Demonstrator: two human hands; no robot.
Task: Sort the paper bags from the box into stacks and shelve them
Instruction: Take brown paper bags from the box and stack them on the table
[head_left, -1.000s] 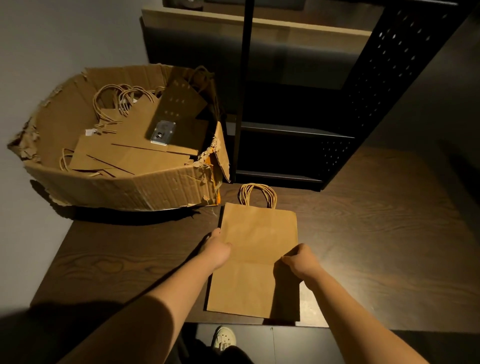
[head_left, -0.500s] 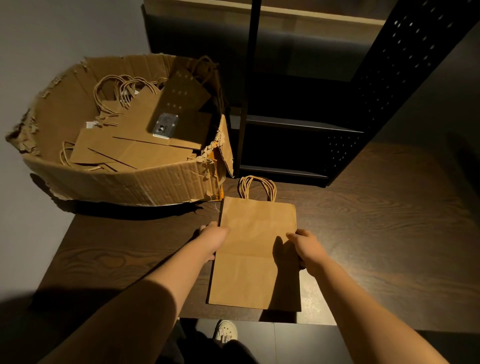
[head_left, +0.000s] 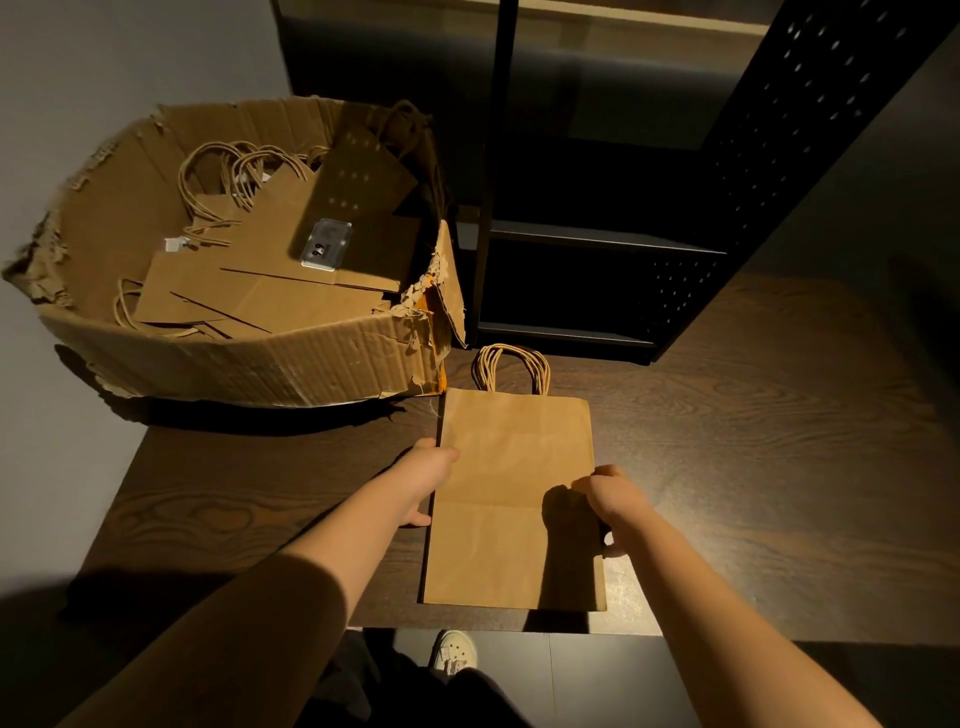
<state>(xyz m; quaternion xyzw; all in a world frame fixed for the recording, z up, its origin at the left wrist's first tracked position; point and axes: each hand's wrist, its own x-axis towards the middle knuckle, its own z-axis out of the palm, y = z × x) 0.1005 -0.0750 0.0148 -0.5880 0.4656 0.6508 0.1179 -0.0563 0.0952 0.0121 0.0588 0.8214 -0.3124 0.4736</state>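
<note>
Both hands, left hand (head_left: 428, 480) and right hand (head_left: 613, 499), are sliding shelfward, gripping opposite edges of the flat paper bag stack (head_left: 514, 499) beside the box (head_left: 249, 358), squaring it.

Box (head_left: 270, 358) left of bag (head_left: 511, 499), on table (head_left: 753, 467)
</note>
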